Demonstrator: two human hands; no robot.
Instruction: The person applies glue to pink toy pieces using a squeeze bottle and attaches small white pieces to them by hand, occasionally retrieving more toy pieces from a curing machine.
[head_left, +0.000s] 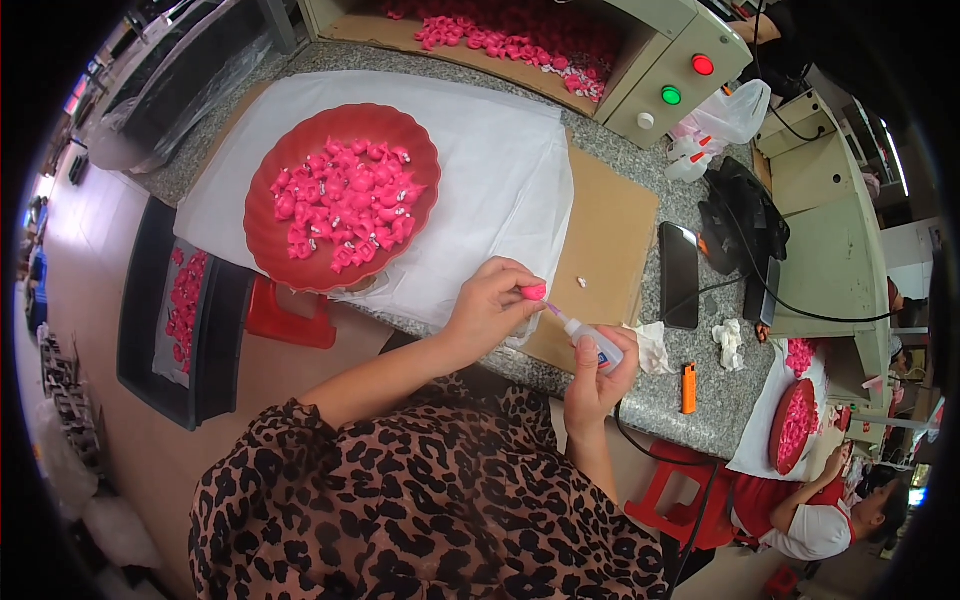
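Note:
Between the fingertips of my left hand (492, 308) is a small pink moulded piece (535, 292). My right hand (602, 378) is wrapped round a white glue bottle (596, 343), tilted so that its thin nozzle points up and left at the piece. The nozzle tip is right beside the piece; whether they touch I cannot tell. To the left, a red scalloped bowl (262, 215) holds many similar pink pieces (352, 195), some with small white parts. A tiny white bit (582, 282) lies on the brown cardboard (610, 215) beyond my hands.
White paper (490, 150) covers the worktop under the bowl. Behind it stands a cabinet (650, 90) with pink pieces inside. A phone (679, 275), orange lighter (689, 388) and crumpled tissues (728, 345) lie right. A dark crate (190, 400) stands lower left. Another person (810, 515) sits far right.

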